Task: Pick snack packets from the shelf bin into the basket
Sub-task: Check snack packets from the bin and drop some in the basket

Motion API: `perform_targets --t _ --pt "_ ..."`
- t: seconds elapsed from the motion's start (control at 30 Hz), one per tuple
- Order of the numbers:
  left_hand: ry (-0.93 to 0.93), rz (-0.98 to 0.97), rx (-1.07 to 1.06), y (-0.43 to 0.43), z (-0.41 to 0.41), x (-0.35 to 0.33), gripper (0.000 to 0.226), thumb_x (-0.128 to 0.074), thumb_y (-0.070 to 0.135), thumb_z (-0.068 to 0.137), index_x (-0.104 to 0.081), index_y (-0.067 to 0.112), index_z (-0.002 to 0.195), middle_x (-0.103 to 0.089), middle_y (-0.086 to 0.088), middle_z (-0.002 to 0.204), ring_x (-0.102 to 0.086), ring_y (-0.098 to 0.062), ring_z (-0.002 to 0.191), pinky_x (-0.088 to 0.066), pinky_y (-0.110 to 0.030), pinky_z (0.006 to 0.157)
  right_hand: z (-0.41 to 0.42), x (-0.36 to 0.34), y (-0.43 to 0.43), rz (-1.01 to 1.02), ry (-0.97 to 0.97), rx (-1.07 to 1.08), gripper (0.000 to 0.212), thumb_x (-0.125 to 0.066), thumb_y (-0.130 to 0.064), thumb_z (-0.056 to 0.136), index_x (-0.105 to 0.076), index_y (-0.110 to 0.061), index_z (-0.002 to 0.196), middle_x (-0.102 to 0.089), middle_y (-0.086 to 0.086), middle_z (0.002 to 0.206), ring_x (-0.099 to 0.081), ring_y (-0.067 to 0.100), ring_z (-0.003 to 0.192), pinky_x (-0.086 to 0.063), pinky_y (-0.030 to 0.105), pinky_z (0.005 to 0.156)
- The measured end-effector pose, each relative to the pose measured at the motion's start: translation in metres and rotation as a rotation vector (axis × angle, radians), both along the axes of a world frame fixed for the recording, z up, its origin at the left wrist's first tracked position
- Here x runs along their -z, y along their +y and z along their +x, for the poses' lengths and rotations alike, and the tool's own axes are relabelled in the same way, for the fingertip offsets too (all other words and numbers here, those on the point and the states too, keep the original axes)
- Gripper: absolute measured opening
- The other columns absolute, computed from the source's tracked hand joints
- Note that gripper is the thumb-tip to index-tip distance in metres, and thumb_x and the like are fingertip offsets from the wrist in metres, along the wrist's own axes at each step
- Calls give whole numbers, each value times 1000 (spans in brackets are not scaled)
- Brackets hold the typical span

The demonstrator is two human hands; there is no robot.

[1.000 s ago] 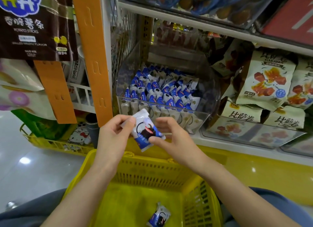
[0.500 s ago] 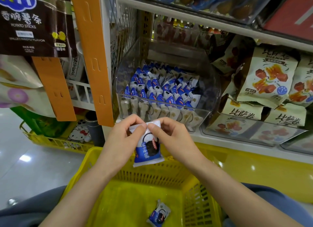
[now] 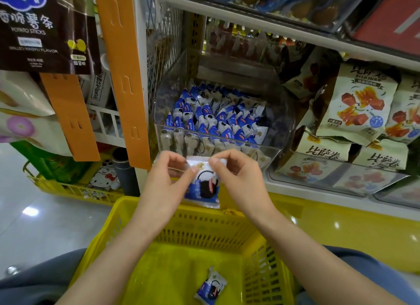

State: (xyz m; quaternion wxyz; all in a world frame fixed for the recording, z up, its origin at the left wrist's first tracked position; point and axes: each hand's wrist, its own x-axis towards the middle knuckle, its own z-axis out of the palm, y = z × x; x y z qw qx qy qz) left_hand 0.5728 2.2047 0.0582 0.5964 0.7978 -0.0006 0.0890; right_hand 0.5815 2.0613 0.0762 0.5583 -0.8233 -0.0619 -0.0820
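A blue and white snack packet (image 3: 204, 186) hangs upright above the far rim of the yellow basket (image 3: 204, 222). My left hand (image 3: 166, 186) pinches its top left corner and my right hand (image 3: 241, 179) pinches its top right corner. A second packet of the same kind (image 3: 210, 290) lies on the basket floor. Behind my hands stands the clear shelf bin (image 3: 279, 113), with several more of these packets (image 3: 211, 120) stacked inside.
Beige snack bags (image 3: 354, 109) fill the shelf to the right of the bin. Orange hanging strips (image 3: 122, 65) and a dark potato-stick bag (image 3: 45, 29) hang at the left. Another yellow basket (image 3: 68, 186) sits on the floor at the left.
The packet went from tilted to hanging upright, now pinched at its top corners by both hands. It sits slightly lower, over the basket's far rim.
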Motion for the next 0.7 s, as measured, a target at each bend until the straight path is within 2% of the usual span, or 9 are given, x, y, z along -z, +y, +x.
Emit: perform_targets --t 0.07,0.13,0.2,0.27,0.37,0.43,0.53,0.63,0.7 --pt "-75 131 -49 2 -2 -2 10 -63 20 85 -53 22 85 -56 6 83 -53 -2 74 -40 -5 63 1 -3 -2 52 -22 55 8 -60 -20 88 -64 -23 82 -65 -9 79 -62 6 77 -52 23 72" --pt "-6 92 2 2 -1 -4 9 -54 22 91 -59 22 83 -60 4 78 -55 -4 69 -42 -9 59 0 -7 -3 64 -70 65 7 -60 -20 88 -63 -24 82 -64 -10 78 -61 2 75 -50 17 70" --pt "181 -182 53 2 -1 -6 26 -42 30 96 -64 17 92 -66 1 81 -63 -13 69 -51 -19 59 -2 -9 -3 45 -115 7 4 -62 -17 87 -65 -19 84 -64 -9 79 -61 4 77 -52 21 74" --pt "362 -486 112 4 0 -10 39 -36 40 95 -63 12 101 -70 -7 90 -69 -21 76 -56 -29 66 -6 -7 -1 -22 -169 -86 3 -66 -13 83 -68 -15 83 -64 -7 88 -61 7 88 -50 26 84" --pt "407 -741 217 8 -2 -11 43 -46 41 89 -63 6 107 -72 -11 98 -70 -22 86 -57 -30 69 -13 -2 4 -258 -274 -207 5 -71 -17 78 -73 -18 83 -60 -9 100 -51 4 102 -37 15 93" --pt "362 -738 198 9 -3 -12 28 -53 26 89 -67 8 106 -72 -8 99 -70 -18 86 -56 -26 66 -15 -1 5 -376 -336 -269 9 -71 -20 77 -73 -17 86 -58 -6 107 -44 2 108 -29 7 95" --pt "318 -651 89 9 -3 -10 24 -53 14 91 -64 13 112 -72 -4 101 -69 -17 91 -53 -30 75 -18 2 8 -399 -307 -279 20 -68 -27 81 -67 -20 100 -51 -8 113 -41 -1 113 -27 5 97" --pt "258 -610 2 9 -2 -11 27 -54 14 92 -60 16 117 -72 -1 102 -67 -15 96 -51 -34 86 -17 5 11 -174 -162 -91 22 -61 -28 87 -53 -22 107 -53 -8 102 -50 -6 93 -38 5 82" --pt "214 -574 7 7 -3 -12 26 -55 16 91 -60 19 117 -71 1 104 -67 -15 97 -51 -34 86 -13 4 12 25 54 -63 16 -52 -27 92 -49 -21 107 -57 -6 96 -54 -6 79 -44 8 74"
